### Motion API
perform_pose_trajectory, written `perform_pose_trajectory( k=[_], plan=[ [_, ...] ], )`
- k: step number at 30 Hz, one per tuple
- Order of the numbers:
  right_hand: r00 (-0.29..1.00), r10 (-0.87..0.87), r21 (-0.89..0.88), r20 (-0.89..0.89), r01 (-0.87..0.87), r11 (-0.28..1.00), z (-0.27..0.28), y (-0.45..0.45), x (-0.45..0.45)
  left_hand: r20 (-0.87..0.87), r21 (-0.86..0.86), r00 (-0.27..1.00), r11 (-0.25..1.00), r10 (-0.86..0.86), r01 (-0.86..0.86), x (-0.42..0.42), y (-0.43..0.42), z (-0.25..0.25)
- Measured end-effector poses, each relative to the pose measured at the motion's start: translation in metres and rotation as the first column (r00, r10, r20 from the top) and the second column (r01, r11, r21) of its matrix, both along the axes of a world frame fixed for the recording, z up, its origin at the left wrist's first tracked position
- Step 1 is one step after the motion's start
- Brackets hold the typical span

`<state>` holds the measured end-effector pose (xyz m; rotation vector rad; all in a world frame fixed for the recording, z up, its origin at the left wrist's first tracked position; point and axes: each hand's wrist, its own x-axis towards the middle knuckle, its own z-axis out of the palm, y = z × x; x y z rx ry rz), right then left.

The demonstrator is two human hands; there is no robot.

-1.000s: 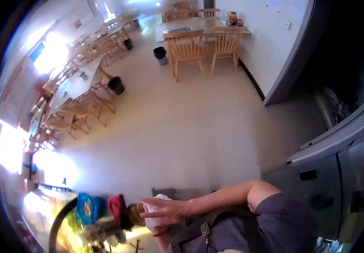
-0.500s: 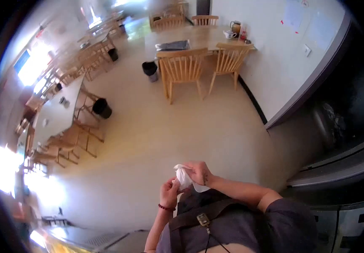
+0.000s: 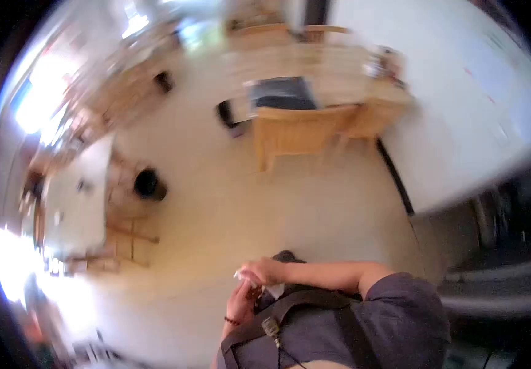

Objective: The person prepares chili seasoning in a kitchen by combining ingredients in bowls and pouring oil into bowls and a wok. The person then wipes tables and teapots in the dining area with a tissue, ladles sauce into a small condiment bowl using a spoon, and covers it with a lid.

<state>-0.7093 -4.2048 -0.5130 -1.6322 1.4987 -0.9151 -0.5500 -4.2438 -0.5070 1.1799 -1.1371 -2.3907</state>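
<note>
Close to my body, my two hands meet around a crumpled white tissue (image 3: 276, 289). My right hand (image 3: 264, 271) is closed over it from above, with bits of white poking out at either side. Just below, my left hand (image 3: 241, 301), a dark red beaded bracelet at its wrist, has its fingers bent against the same tissue. Motion blurs the fingers, and most of the tissue is hidden between the hands.
Ahead, a wooden table (image 3: 339, 67) with chairs (image 3: 302, 132) bears a dark bag-like package (image 3: 283, 93). Black bins (image 3: 149, 183) stand on the floor. A long pale table (image 3: 81, 190) is at the left; a white wall (image 3: 456, 123) rises at the right.
The view has shifted forward, so the table and chairs ahead appear nearer. My hands have drawn closer together and down toward my body, and less of the tissue shows.
</note>
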Motion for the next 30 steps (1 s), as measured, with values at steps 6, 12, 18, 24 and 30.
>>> perform_pose_trajectory(
  k=[6,12,18,24,30],
  plan=[
    [0.953,0.118,0.310,0.278,-0.206,0.928,-0.010,-0.197,0.064,0.291,-0.664,0.773,0.701,0.563,-0.261,0.050,-0.128,0.016],
    [0.729,-0.114,0.593,0.675,-0.443,0.673,-0.020,-0.353,0.093,0.230,-0.956,0.773,0.286,0.592,0.066,0.082,-0.296,0.006],
    [0.851,0.454,0.588,0.265,-0.516,0.623,0.040,-0.501,0.068,0.521,-0.642,0.852,0.683,0.056,0.347,0.125,-0.480,-0.023],
    [0.795,-0.154,0.654,0.587,-0.352,0.669,0.008,-0.639,0.028,0.503,-0.831,0.680,0.514,0.534,0.212,0.182,-0.695,-0.007],
    [0.721,-0.220,0.585,0.657,-0.304,0.751,-0.055,-0.787,0.030,0.548,-0.830,0.570,0.317,0.612,0.458,0.185,-0.929,-0.044]
  ],
)
